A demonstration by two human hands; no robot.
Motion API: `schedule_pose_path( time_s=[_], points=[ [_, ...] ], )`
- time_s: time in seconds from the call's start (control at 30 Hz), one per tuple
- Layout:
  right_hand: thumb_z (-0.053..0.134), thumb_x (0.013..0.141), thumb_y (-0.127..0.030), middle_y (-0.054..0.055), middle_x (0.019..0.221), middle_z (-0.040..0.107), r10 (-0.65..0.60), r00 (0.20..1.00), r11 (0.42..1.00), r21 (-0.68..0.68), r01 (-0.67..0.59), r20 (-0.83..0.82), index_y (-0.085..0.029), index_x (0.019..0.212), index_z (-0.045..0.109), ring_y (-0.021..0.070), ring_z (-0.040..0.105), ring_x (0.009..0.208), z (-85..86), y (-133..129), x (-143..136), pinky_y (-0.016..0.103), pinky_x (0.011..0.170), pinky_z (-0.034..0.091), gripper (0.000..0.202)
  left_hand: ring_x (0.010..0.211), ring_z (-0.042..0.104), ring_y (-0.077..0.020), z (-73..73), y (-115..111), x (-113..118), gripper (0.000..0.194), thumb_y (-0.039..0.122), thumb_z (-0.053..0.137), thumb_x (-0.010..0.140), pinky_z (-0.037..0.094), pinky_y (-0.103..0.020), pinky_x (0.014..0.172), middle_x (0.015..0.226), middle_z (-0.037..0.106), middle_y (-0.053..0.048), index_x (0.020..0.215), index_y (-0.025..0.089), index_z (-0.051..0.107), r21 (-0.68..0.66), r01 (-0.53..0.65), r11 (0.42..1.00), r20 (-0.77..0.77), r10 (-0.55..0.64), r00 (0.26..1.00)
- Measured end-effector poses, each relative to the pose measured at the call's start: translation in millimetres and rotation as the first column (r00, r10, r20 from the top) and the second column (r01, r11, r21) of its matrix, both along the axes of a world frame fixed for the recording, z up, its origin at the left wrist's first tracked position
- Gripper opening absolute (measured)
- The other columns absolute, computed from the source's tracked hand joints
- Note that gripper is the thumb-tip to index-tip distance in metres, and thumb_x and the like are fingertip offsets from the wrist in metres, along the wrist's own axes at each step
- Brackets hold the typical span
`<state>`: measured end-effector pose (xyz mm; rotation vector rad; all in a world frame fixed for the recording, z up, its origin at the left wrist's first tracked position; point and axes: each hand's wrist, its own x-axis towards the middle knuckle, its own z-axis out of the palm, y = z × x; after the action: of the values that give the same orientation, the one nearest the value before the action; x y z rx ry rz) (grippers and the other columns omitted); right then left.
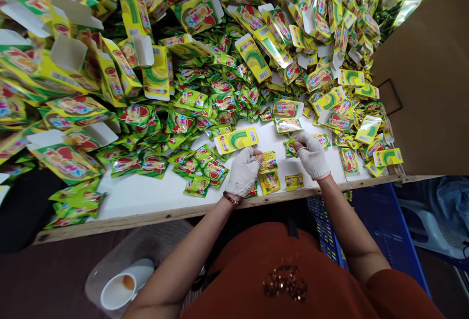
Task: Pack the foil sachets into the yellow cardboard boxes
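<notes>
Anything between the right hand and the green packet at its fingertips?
Nothing visible. The right hand has the green packet at its fingertips. The nearest yellow box lies just beyond, farther from the person, not between them.

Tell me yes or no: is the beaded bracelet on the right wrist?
No, the beaded bracelet is around the wrist of the white-gloved left hand.

Tabletop (142, 197) bright, floor (40, 285) dim; wide-angle stretch toward edges.
</notes>
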<state>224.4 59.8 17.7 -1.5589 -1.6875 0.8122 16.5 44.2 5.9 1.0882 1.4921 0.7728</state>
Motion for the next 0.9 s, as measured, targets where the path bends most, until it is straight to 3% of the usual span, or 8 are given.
schedule_pose_path(
  time_s=[0.1,0.23,0.37,0.53,0.63,0.7,0.8,0.9],
  points=[
    [0.051,0.084,-0.018,0.001,0.077,0.053,0.172,0.976,0.981,-0.071,-0.182,-0.132,-0.02,0.073,0.05,0.0165,0.051,0.077,8.2,-12.0,-8.5,0.03,0.074,0.042,0.011,0.063,0.05,-0.0131,-0.3,-0.1,5.3,0.026,0.039,0.058,0.074,0.04,-0.024,0.058,0.069,0.057,0.001,0.086,0.016,0.058,-0.029,0.031,0.999,0.058,-0.029,0.998],
    [0.051,0.082,-0.011,0.004,0.082,0.051,0.331,0.943,0.943,-0.026,-0.332,-0.018,-0.019,0.072,0.053,0.0184,0.049,0.084,11.2,-19.1,-22.6,0.031,0.077,0.041,0.013,0.061,0.048,-0.0117,4.7,-1.3,6.5,0.032,0.046,0.059,0.077,0.04,-0.023,0.057,0.069,0.055,0.002,0.085,0.016,0.058,-0.064,0.097,0.993,0.168,-0.085,0.982],
    [0.053,0.08,-0.011,0.005,0.087,0.053,0.319,0.948,0.948,-0.005,-0.319,-0.004,-0.018,0.085,0.059,0.0186,0.05,0.085,4.0,-22.7,-25.4,0.031,0.077,0.042,0.01,0.062,0.05,-0.011,10.5,-3.1,4.9,0.039,0.044,0.071,0.068,0.04,-0.022,0.058,0.068,0.057,0.003,0.091,0.015,0.056,-0.065,0.138,0.988,0.262,-0.116,0.958],
    [0.062,0.08,-0.027,0.01,0.11,0.059,0.115,0.989,0.982,-0.141,-0.128,-0.096,-0.015,0.123,0.054,0.0191,0.055,0.089,-2.1,-28.8,-19.1,0.032,0.078,0.045,0.045,0.067,0.057,-0.0137,7.0,-9.2,7.7,0.034,0.041,0.067,0.072,0.045,-0.024,0.061,0.075,0.062,0.001,0.092,0.017,0.054,-0.013,0.182,0.983,0.274,-0.172,0.946],
    [0.055,0.084,-0.03,0.005,0.096,0.064,0.211,0.965,0.92,-0.302,-0.251,-0.157,-0.016,0.104,0.062,0.0184,0.058,0.086,1.8,-30.9,-16.1,0.031,0.077,0.044,0.025,0.075,0.061,-0.0168,9.4,-9.0,5.5,0.023,0.038,0.059,0.082,0.049,-0.028,0.068,0.083,0.065,-0.002,0.093,0.018,0.058,0.163,0.285,0.944,0.038,-0.295,0.955],
    [0.054,0.084,-0.031,0.002,0.085,0.064,0.208,0.966,0.912,-0.325,-0.249,-0.154,-0.017,0.091,0.062,0.0174,0.057,0.081,5.6,-32.2,-15.1,0.029,0.074,0.043,0.018,0.087,0.062,-0.0204,14.9,-1.0,-1.3,0.021,0.037,0.056,0.087,0.05,-0.033,0.078,0.093,0.067,-0.006,0.097,0.018,0.061,0.314,0.407,0.858,-0.268,-0.331,0.905],
    [0.054,0.082,-0.033,0.001,0.08,0.062,0.108,0.984,0.943,-0.299,-0.146,-0.139,-0.017,0.086,0.059,0.0165,0.055,0.078,9.2,-35.0,-14.0,0.028,0.072,0.043,0.017,0.116,0.053,-0.032,22.6,23.9,-18.4,0.042,0.035,0.066,0.082,0.043,-0.046,0.098,0.123,0.059,-0.016,0.118,0.015,0.058,0.353,0.604,0.715,-0.727,-0.196,0.658],
    [0.058,0.08,-0.037,0.0,0.079,0.06,0.022,0.985,0.952,-0.297,-0.073,-0.17,-0.018,0.085,0.058,0.0166,0.054,0.077,7.8,-38.9,-14.0,0.028,0.072,0.043,0.02,0.119,0.049,-0.0393,23.6,50.1,-35.1,0.066,0.03,0.068,0.079,0.039,-0.055,0.1,0.127,0.055,-0.022,0.138,0.011,0.045,0.165,0.666,0.727,-0.907,-0.153,0.392]
  ],
)
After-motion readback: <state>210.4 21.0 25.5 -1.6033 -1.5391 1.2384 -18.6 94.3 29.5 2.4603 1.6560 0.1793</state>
